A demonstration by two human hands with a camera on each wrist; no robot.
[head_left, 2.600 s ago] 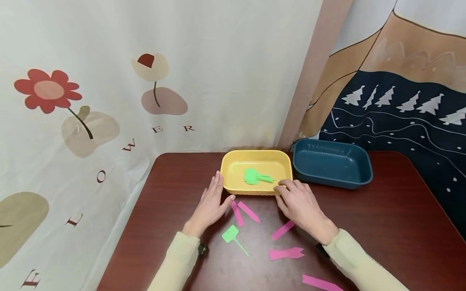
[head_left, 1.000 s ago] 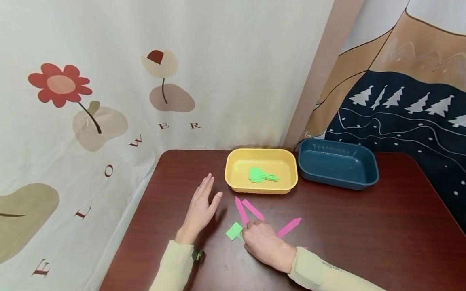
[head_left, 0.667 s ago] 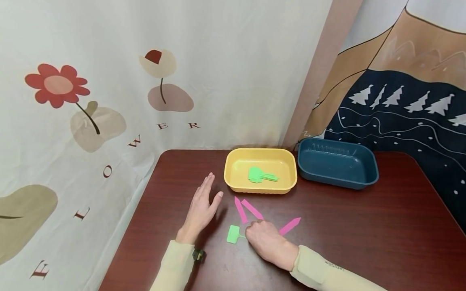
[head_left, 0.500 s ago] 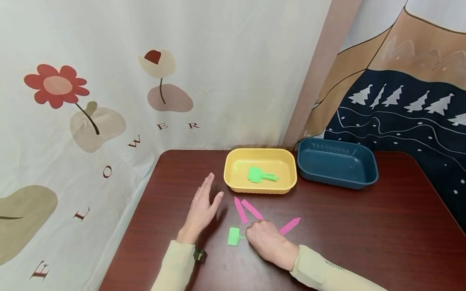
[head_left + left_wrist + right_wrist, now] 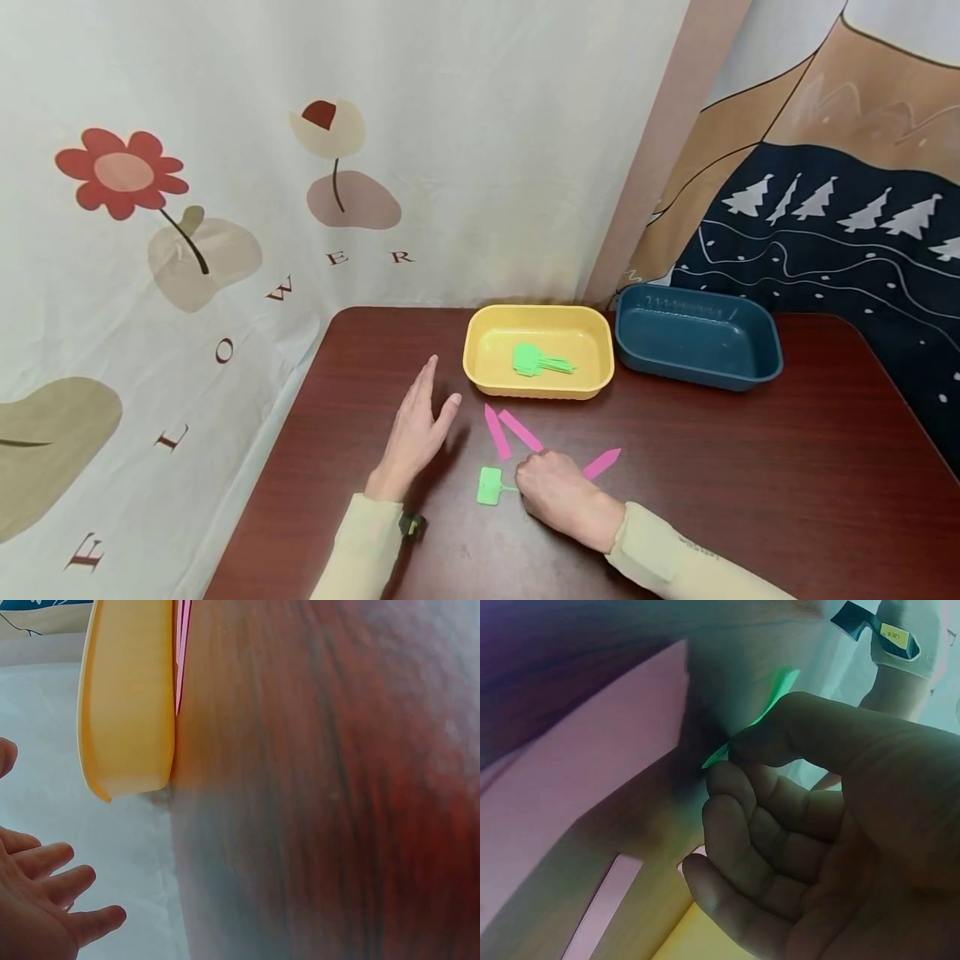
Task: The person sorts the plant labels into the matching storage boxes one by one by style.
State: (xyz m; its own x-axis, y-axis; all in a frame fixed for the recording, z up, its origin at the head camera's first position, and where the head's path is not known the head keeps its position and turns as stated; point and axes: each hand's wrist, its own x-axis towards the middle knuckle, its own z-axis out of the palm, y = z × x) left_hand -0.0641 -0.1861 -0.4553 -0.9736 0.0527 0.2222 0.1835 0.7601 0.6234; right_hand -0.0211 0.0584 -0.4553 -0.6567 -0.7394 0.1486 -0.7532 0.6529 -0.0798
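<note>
My right hand [image 5: 566, 497] is low over the table, thumb and forefinger pinching the thin stem of a green plant label [image 5: 490, 486]. The label's square head points left; in the right wrist view a strip of the green label [image 5: 780, 684] shows past the thumb. My left hand [image 5: 414, 429] is held with fingers extended, left of the yellow tray [image 5: 536, 392] and touching nothing. A small stack of green plant labels [image 5: 528, 359] lies in that tray. Pink pointed labels [image 5: 497, 432] lie between the tray and my right hand, others partly hidden by it.
A dark blue tray [image 5: 701, 337] stands right of the yellow one at the table's back edge. Printed curtains [image 5: 480, 150] hang directly behind the brown table [image 5: 750, 483]. A large pink label [image 5: 592, 757] appears close in the right wrist view.
My right hand left the yellow tray's rim and took the green label's stem. The label has turned, head to the left, then shifted slightly right. My left hand drew away from the tray.
</note>
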